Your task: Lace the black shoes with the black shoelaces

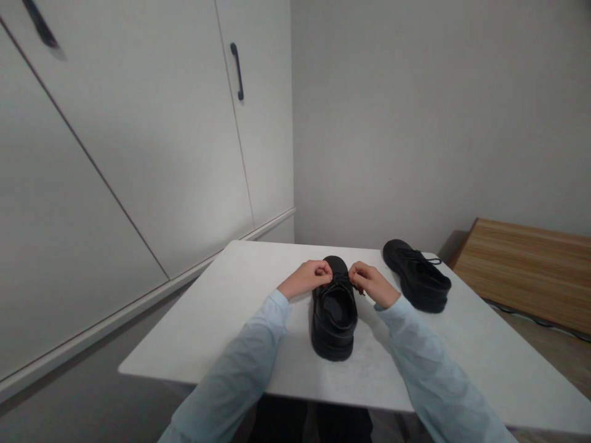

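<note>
A black lace-up shoe (333,335) stands upright on the white table, its heel towards me and its toe pointing away. Black shoelace (340,282) crosses the front of its opening. On the shoe's left side, my left hand (313,275) pinches at the lace with curled fingers. My right hand (368,280) is closed at the right side, also on the lace, and a short dark end hangs below its fingers. The exact grip of the fingertips is partly hidden. The second black shoe (421,280) rests at the table's far right, its lace loop sticking out.
The white table (221,320) has its front edge close to my body. White cabinet doors (184,123) with dark handles stand along the left. A grey wall (415,123) rises behind the table. To the right is a wood-grain panel (530,271), with a dark cable beneath it.
</note>
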Available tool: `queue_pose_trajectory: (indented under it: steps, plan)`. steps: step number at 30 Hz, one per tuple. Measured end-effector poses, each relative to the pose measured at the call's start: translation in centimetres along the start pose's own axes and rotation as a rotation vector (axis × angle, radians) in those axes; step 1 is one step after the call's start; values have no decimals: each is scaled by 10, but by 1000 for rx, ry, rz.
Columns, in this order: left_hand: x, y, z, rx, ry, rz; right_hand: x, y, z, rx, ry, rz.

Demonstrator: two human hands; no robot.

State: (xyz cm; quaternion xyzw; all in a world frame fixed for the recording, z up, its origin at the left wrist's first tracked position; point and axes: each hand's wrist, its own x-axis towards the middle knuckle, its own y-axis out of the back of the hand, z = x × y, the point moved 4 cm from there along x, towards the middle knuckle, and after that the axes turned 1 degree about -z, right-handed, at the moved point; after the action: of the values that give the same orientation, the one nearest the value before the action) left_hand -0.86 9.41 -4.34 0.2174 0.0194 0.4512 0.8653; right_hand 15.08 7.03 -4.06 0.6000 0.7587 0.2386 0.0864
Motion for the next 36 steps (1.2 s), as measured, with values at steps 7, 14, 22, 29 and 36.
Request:
queue_pose_trajectory:
  steps: [7, 14, 22, 29, 36]
  plan:
    - [-1, -1, 4, -4, 1, -10, 0, -2, -3, -206, 161, 34]
    - [-1, -2, 6, 54, -54, -39, 0, -4, -2, -183, 223, -3]
    - [-1, 5, 1, 107, -28, -104, 2, -2, 0, -49, 129, -90]
    - [-5, 13, -4, 125, 17, -191, 2, 6, 6, 135, 11, -202]
    - [-5, 15, -8, 84, 28, -225, 4, 8, 12, 151, -32, -230]
